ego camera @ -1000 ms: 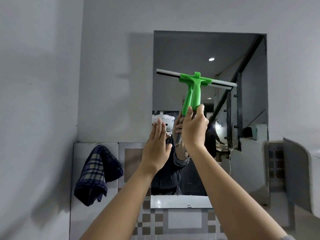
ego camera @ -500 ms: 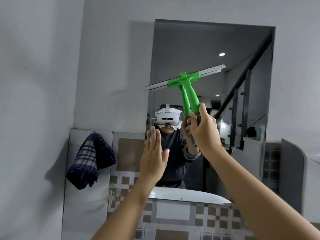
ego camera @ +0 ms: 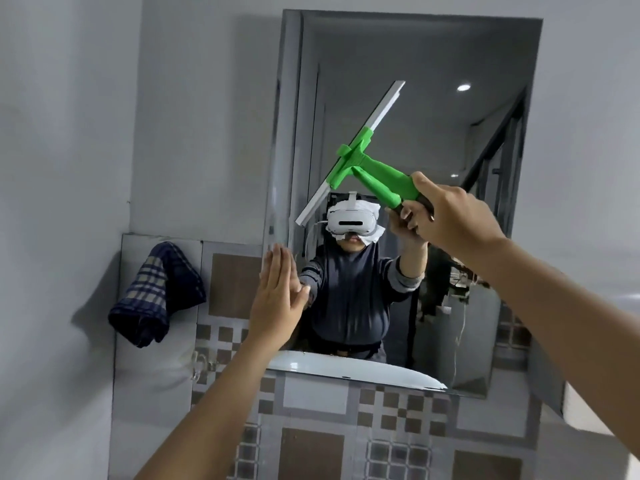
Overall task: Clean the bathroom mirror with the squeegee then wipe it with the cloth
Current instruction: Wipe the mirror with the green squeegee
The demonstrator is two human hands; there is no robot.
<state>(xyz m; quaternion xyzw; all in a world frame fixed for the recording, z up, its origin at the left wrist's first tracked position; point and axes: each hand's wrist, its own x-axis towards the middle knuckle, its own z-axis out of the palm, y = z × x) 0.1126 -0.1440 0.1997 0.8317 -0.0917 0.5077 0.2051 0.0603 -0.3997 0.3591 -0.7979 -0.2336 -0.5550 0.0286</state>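
Dim, soft grey light; mild blur, wide-angle bending at the edges.

This is a small home bathroom. A frameless rectangular mirror (ego camera: 408,98) hangs on a plain grey painted wall (ego camera: 204,116), and below it the wall is faced with glossy tiles (ego camera: 311,424) in a brown, grey and white checker pattern. A dark blue plaid cloth (ego camera: 156,292) hangs from the upper edge of the tiling, to the left of the mirror. Along the mirror's bottom edge the reflection shows the curved white rim of a washbasin (ego camera: 363,372). Deeper in the reflection are a recessed ceiling light (ego camera: 463,87) and a dark stair railing (ego camera: 498,140), the interior of a house.
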